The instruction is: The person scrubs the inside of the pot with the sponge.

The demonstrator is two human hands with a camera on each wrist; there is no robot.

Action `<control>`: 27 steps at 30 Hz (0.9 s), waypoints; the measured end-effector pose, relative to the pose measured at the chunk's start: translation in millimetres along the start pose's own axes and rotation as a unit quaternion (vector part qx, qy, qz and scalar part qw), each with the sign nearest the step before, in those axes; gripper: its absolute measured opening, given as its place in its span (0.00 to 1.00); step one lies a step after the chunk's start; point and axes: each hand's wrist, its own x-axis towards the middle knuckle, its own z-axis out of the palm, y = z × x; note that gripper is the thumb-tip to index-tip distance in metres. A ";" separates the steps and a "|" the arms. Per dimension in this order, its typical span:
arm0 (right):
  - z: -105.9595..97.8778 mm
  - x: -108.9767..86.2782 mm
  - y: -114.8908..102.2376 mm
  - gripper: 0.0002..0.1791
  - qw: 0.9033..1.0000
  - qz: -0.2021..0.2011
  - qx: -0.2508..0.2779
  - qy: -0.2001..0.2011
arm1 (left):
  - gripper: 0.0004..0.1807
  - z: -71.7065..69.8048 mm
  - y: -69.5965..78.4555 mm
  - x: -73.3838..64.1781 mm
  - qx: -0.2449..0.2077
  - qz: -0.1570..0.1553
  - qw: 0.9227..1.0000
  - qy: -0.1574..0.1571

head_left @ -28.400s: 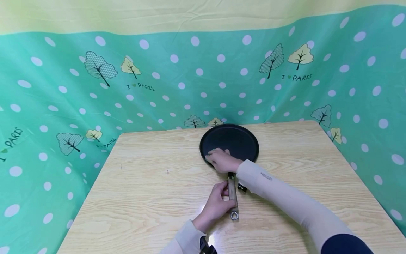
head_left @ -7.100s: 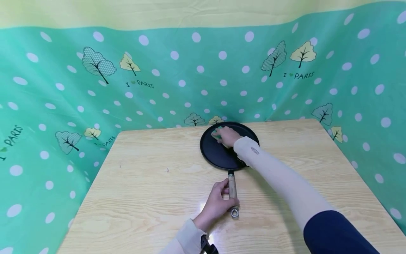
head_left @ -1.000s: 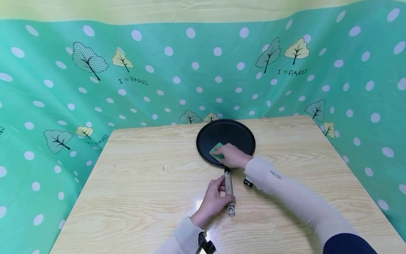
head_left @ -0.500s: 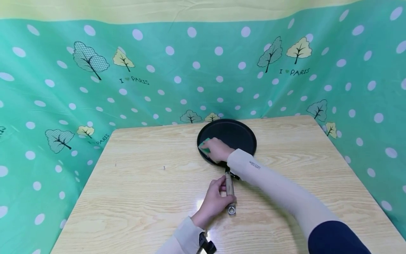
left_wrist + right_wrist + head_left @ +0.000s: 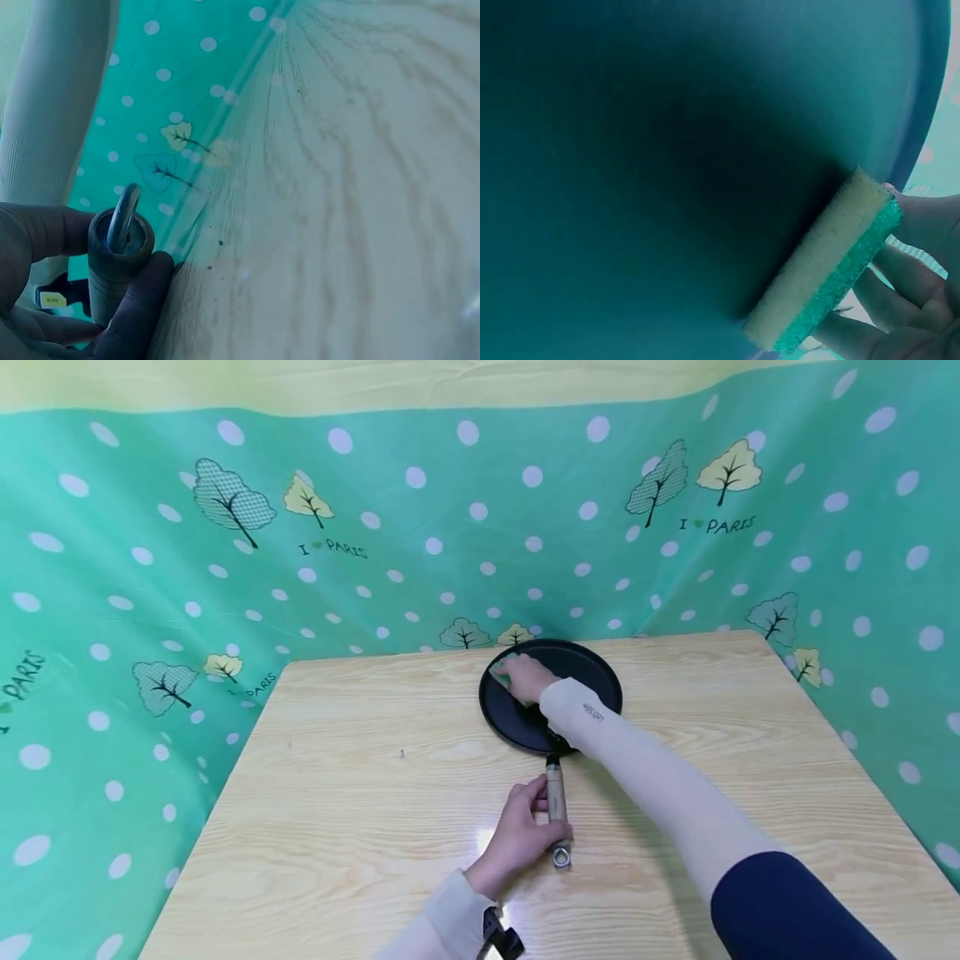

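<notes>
A black flat frying pan [image 5: 588, 668] lies toward the back of the table, its wooden handle [image 5: 556, 792] pointing to the person. My left hand [image 5: 517, 828] grips that handle near its end. In the left wrist view, the thumb and fingers close round the handle [image 5: 112, 281], just below its metal hanging ring [image 5: 124, 217]. My right hand [image 5: 527, 678] holds a sponge [image 5: 825, 262] over the pan's far left part. The sponge's pale yellow side faces the dark pan surface [image 5: 630, 187]; its green side faces the fingers.
The light wooden table [image 5: 360, 810] extends to both sides of the pan. A green dotted cloth [image 5: 420, 527] hangs right behind the table's back edge, close to the pan's far rim. The right sleeve [image 5: 652, 777] crosses over the pan's near right side.
My right hand has taken the sponge from the pan's near part by the handle to its left rim, then up to the far left. The left hand keeps its hold on the handle.
</notes>
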 end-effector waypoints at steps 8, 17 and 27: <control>-14.5 2.1 30.4 0.31 0.998 0.048 0.024 0.011 | 0.47 2.7 -0.8 0.9 -0.001 -0.011 1.000 0.001; -28.8 -9.5 64.1 0.31 0.999 0.035 0.011 0.028 | 0.47 2.0 -3.8 1.5 -0.003 -0.013 1.000 0.000; -34.5 -38.4 89.2 0.29 0.998 -0.010 -0.035 0.048 | 0.47 2.1 -0.9 2.2 -0.012 -0.010 1.000 0.001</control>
